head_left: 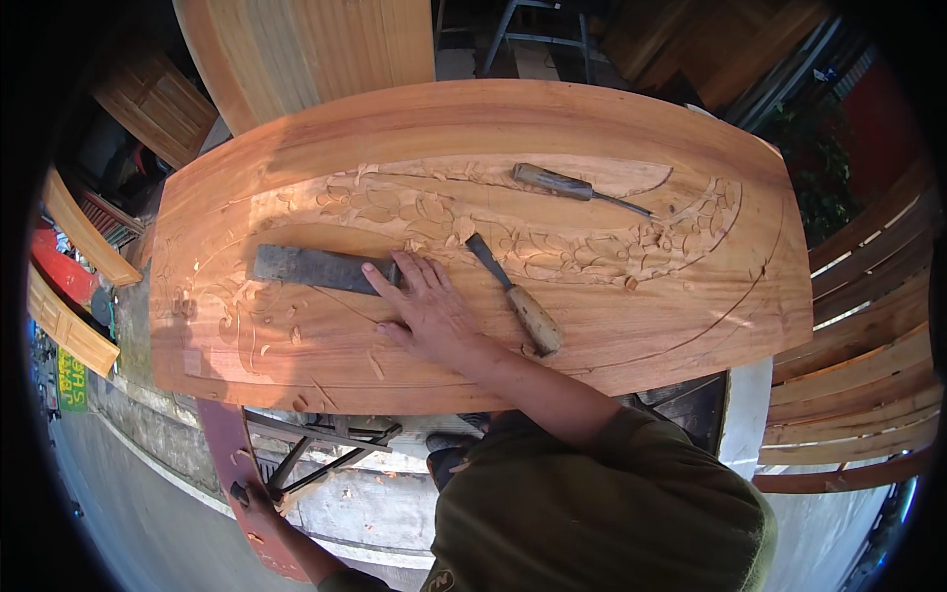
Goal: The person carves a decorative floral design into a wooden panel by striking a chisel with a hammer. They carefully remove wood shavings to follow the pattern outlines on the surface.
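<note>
A large wooden panel lies in front of me with a band of carved leaf and flower relief across it. My right hand rests open on the panel, fingers spread, over the right end of a flat dark grey bar; that end is partly hidden. Just right of the hand lies a wood-handled chisel, its blade toward the carving. Farther back, another carving chisel points its narrow blade right. At the lower left, my left hand is closed at a small dark thing over a reddish plank.
Wood chips are scattered over the carving. Below the panel stands a dark folding frame. A plain wooden board stands behind, wooden slats are at the right, and a panelled door is at the far left.
</note>
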Tool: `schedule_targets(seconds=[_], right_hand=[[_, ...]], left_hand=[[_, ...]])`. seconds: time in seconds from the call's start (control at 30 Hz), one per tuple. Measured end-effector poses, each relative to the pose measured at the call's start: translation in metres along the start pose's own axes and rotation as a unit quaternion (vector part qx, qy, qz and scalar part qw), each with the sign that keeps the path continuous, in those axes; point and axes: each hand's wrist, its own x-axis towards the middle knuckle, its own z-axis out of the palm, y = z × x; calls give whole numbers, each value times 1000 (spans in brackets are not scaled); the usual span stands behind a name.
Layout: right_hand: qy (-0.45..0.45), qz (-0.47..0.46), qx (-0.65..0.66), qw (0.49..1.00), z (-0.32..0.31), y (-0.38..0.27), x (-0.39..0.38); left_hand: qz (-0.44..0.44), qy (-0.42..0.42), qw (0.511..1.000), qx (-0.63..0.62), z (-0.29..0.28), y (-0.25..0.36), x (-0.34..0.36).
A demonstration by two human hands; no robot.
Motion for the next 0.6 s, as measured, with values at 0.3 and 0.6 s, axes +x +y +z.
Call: schedule_targets(seconds=[0.3,0.6], right_hand=[[6,-12,4,1000,9,-12,9],[9,4,1,1000,2,-31,21]], left_hand=[[150,35,987,-51,-35,0,-5],[124,35,986,-109,-45,-10,5]])
